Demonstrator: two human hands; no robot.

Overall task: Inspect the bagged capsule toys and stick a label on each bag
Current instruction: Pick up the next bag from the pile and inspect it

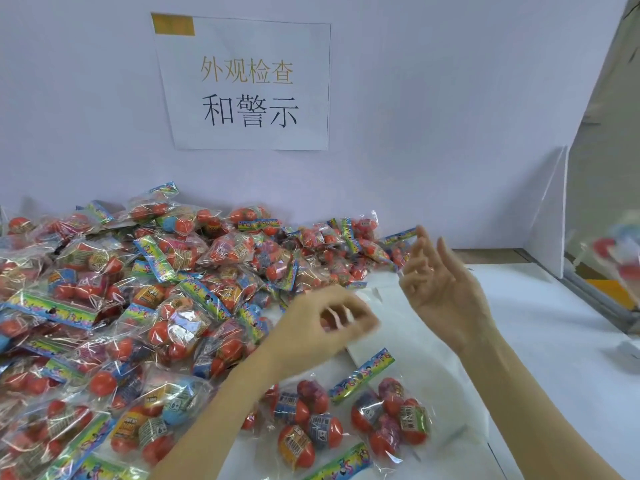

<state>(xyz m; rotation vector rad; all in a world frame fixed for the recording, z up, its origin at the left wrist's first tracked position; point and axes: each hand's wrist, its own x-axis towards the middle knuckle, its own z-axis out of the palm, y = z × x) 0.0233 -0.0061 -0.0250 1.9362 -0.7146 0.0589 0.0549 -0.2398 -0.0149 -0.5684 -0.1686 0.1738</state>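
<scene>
White desk (540, 341) held a big pile of bags (138, 289) left to label; right hand (443, 285) released, left hand (325, 327) blurred, grip unclear.

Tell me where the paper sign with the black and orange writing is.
The paper sign hangs on the white wall, upper centre of the head view, above the heap of bagged capsule toys.
</scene>
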